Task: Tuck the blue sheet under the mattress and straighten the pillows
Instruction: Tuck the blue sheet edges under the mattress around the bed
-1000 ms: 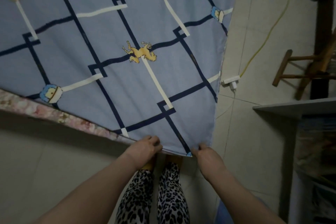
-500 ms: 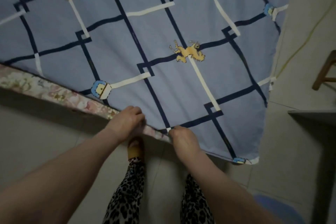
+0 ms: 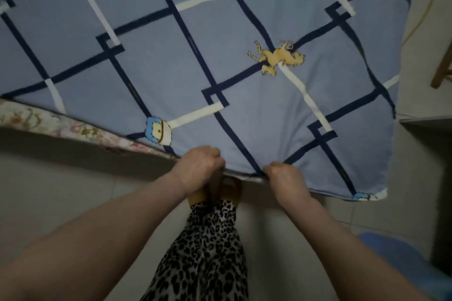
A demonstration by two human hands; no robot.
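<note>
The blue sheet (image 3: pixel 220 61) lies flat over the bed, straight ahead of the person and running away from them, and its near hem follows the mattress edge from left to right across the view. That hem is the line the coming move turns on: it sits right at the knuckles of both hands, with the floral mattress (image 3: pixel 73 127) side just below it, bare and showing to the left. To the right the sheet's corner (image 3: pixel 364 194) hangs loose past the bed's edge (not tucked there yet, by the look of it).

The left hand (image 3: pixel 199 166) is curled into a narrow fist on the hem, fingers folded down over the fabric and pressed against the edge. The right hand (image 3: pixel 285 178) is curled the same way, just beside it along the hem, and it is the nearer of the 2 to the loose corner. Both seem to be pinching or pushing cloth, though the fingertips are hidden under the knuckles, so how much sheet each one holds I cannot tell.

My guess is that the tucking is partway along this side, with the stretch toward the corner left to do. No pillows are in view. Beyond the bed, the tiled floor (image 3: pixel 61 203) and a leg of a wooden stool (image 3: pixel 442 66) show.
</note>
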